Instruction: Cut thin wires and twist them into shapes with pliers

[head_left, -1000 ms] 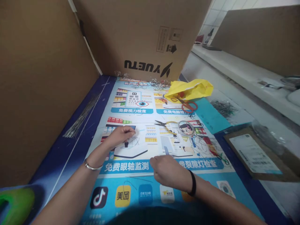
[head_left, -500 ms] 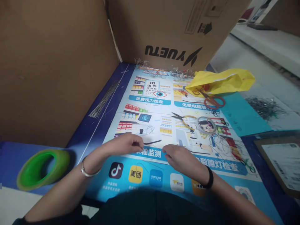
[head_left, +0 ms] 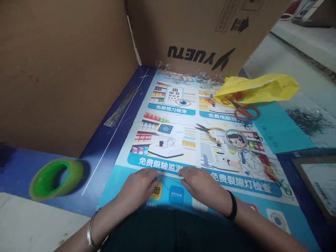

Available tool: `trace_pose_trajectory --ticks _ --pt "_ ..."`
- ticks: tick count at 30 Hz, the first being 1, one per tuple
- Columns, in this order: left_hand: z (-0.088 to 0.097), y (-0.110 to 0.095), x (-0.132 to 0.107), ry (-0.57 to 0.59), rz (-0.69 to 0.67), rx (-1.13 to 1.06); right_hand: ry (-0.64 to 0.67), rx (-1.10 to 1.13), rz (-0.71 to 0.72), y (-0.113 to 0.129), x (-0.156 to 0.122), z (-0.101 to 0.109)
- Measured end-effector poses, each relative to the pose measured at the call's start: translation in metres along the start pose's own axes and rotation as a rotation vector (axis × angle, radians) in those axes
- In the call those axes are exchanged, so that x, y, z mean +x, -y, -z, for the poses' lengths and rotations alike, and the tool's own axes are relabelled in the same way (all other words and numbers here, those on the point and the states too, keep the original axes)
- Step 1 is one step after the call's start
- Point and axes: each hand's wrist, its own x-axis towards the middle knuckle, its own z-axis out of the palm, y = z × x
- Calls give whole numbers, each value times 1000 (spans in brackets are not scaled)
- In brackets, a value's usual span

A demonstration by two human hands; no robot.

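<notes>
My left hand (head_left: 140,183) and my right hand (head_left: 201,183) lie close together near the front edge of a colourful printed poster (head_left: 183,105). Each hand pinches one end of a thin metal wire (head_left: 170,175) stretched between them just above the poster. The left wrist wears a silver bangle, the right a black band. Another thin wire lies on the poster under the hands.
Yellow-handled pliers (head_left: 210,132) and a round magnifier (head_left: 236,138) lie on the poster's middle right. Red scissors (head_left: 245,112) and a yellow bag (head_left: 256,89) sit beyond. A bundle of straight wires (head_left: 122,110) lies left; a green tape roll (head_left: 56,178); cardboard boxes (head_left: 194,31) behind.
Both hands drew back toward me and came together, the left leaving the poster's middle. They now hold a wire between them. The camera tilted down and left.
</notes>
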Motion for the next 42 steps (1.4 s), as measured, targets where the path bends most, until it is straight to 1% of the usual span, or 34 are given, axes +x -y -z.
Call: trace_pose_trajectory --ticks 3,5,8,11,14,20,23,25,27,29,31,32,34,36,38,40,42 --pt "3 -3 -4 29 -14 84 19 -31 -17 4 0 1" --pt "6 -1 -5 31 0 138 15 -46 -20 5 0 1" --pt "11 6 -4 -18 40 222 -1 -58 -14 5 1 0" --pt "18 15 3 -90 80 298 -10 -52 -10 4 0 -2" --pt "26 23 21 -123 89 346 -23 -46 -8 4 -2 -4" --pt "41 27 75 -178 32 413 -18 -34 -14 4 -2 -4" --pt "54 26 95 -128 -8 415 -2 -4 -18 2 0 -3" --pt "66 26 100 -56 -51 394 2 49 -10 -2 0 0" --pt "78 26 101 5 -89 362 -20 127 -4 -8 1 4" --pt "88 25 98 11 -102 342 -55 206 -15 -14 3 10" --pt "92 19 93 -28 -129 329 -91 256 -29 -20 5 15" --pt "91 13 90 -51 -162 320 -110 267 -29 -22 6 17" --pt "82 -2 85 -64 -279 296 -169 244 -11 -25 7 18" --pt "67 -22 80 -47 -425 278 -258 169 27 -27 8 16" --pt "49 -40 79 -43 -536 280 -354 61 52 -30 9 10" --pt "35 -54 81 -85 -548 319 -436 -42 57 -33 9 5" --pt "26 -61 88 -115 -548 361 -496 -122 54 -38 10 3"
